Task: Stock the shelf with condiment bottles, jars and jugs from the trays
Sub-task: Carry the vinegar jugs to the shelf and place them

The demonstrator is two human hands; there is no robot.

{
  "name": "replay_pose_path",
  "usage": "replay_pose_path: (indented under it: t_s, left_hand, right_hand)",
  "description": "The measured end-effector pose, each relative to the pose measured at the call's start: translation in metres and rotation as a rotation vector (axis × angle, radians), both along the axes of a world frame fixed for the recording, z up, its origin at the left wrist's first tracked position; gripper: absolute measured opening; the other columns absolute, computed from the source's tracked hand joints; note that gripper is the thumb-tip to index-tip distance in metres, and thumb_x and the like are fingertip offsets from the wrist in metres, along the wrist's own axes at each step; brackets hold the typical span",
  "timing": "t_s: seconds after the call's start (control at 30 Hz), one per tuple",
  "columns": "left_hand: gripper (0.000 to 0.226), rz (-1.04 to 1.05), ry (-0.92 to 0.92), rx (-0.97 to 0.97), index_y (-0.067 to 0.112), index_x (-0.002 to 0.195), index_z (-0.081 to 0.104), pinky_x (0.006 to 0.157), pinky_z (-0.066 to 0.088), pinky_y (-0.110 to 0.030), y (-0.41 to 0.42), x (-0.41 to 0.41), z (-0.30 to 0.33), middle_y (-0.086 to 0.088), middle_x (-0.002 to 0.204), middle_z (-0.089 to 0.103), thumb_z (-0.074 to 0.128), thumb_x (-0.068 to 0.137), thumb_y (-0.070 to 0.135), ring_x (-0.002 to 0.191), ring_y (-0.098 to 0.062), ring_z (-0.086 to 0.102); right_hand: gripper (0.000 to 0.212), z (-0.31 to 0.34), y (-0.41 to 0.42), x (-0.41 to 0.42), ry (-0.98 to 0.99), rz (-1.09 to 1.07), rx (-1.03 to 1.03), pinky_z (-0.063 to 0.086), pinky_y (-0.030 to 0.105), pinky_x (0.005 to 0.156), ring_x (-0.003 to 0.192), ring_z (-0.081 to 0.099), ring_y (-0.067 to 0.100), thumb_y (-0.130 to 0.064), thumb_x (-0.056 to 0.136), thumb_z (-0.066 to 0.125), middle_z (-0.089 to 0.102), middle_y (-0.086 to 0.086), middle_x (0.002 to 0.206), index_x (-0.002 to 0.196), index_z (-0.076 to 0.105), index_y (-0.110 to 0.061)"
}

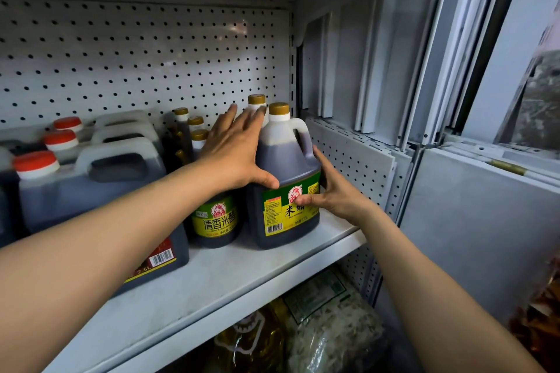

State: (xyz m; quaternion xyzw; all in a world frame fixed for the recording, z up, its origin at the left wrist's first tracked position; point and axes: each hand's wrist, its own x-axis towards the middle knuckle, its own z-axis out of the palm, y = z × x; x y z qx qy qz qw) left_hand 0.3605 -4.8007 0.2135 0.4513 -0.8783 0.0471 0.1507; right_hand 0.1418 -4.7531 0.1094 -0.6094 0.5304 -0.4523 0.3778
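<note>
A dark rice vinegar jug (285, 160) with a gold cap, white handle and green-yellow label stands upright at the right end of the white shelf board (212, 281). My left hand (233, 151) presses flat against its left side, fingers straight and thumb on the front. My right hand (336, 191) grips its right side, thumb on the label. A second gold-capped jug (257, 100) stands right behind it, mostly hidden. A smaller vinegar jug (215, 221) with a similar label stands just left, partly hidden by my left arm.
Large dark jugs with red caps (91, 179) fill the shelf's left. Small gold-capped bottles (195, 124) stand at the back against the pegboard (136, 54). White metal panels (363, 85) lean at the right. Below lie a grain bag (327, 321) and an oil bottle (251, 339).
</note>
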Motion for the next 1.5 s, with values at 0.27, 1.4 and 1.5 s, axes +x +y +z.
replay_pose_path:
  t_s: [0.27, 1.4, 1.5]
  left_hand:
    - [0.153, -0.131, 0.110, -0.020, 0.029, 0.152, -0.023, 0.099, 0.041, -0.041, 0.012, -0.005, 0.000, -0.019, 0.146, 0.043, 0.093, 0.054, 0.047, 0.126, -0.034, 0.046]
    - [0.133, -0.044, 0.055, -0.110, 0.025, 0.149, 0.011, 0.111, 0.029, -0.040, -0.014, -0.005, 0.005, -0.019, 0.133, 0.046, 0.091, 0.048, 0.055, 0.134, -0.035, 0.034]
    - [0.139, -0.019, -0.002, -0.122, 0.019, 0.154, 0.005, 0.119, 0.016, -0.038, -0.020, -0.005, 0.008, -0.022, 0.142, 0.041, 0.090, 0.051, 0.057, 0.143, -0.037, 0.023]
  right_hand:
    - [0.151, 0.035, -0.003, 0.010, 0.414, -0.079, -0.221, 0.035, 0.032, 0.115, 0.148, 0.022, 0.006, -0.029, 0.055, 0.097, 0.010, -0.015, 0.165, 0.153, -0.016, -0.045]
    - [0.120, -0.007, -0.035, -0.005, 0.246, -0.088, -0.036, 0.047, 0.048, 0.107, 0.136, 0.046, 0.021, -0.018, 0.069, 0.087, 0.046, -0.003, 0.148, 0.155, 0.006, -0.043]
    - [0.121, -0.009, -0.044, -0.003, 0.263, -0.100, -0.038, 0.046, 0.051, 0.107, 0.135, 0.048, 0.020, -0.022, 0.069, 0.088, 0.048, -0.002, 0.148, 0.154, 0.006, -0.047]
